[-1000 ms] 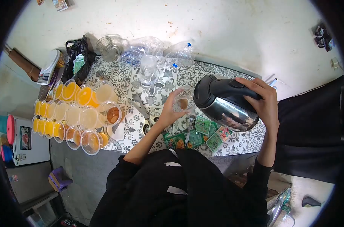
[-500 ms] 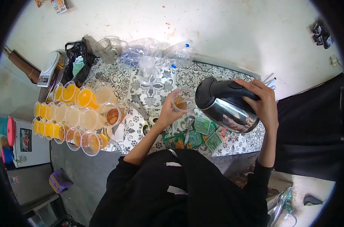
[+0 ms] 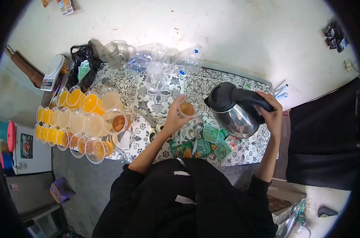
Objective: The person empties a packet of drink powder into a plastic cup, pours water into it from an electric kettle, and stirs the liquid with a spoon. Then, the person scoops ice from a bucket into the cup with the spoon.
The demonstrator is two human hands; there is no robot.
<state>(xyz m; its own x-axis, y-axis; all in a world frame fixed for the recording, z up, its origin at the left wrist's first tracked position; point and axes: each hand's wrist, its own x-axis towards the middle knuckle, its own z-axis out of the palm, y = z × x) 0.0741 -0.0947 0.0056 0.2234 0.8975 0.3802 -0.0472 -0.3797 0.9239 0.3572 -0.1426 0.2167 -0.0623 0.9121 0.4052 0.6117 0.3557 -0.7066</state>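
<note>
My left hand (image 3: 175,115) is wrapped round a clear plastic cup (image 3: 191,104), which has brownish liquid in its bottom. In my right hand (image 3: 272,115) is the black handle of an electric kettle (image 3: 239,119) with a shiny metal body. Its spout points toward the cup, a short gap away, and no stream shows between them. Below the cup lie a spoon (image 3: 197,139) and several green sachets (image 3: 211,134). Scissors (image 3: 147,115) rest left of my left hand. Rows of filled cups (image 3: 93,123), some orange, some pale, some brown, stand farther left.
Along the wall are a stack of clear cups (image 3: 155,75), plastic bags (image 3: 188,59), a glass mug (image 3: 113,55) and a black bag (image 3: 81,59). A white scale (image 3: 53,73) sits at the far left. Markers or pens (image 3: 282,92) lie beyond the table's right end.
The kettle has come down to a more upright pose and slightly away from the cup. My right hand has moved down with it. The left hand keeps hold of the cup.
</note>
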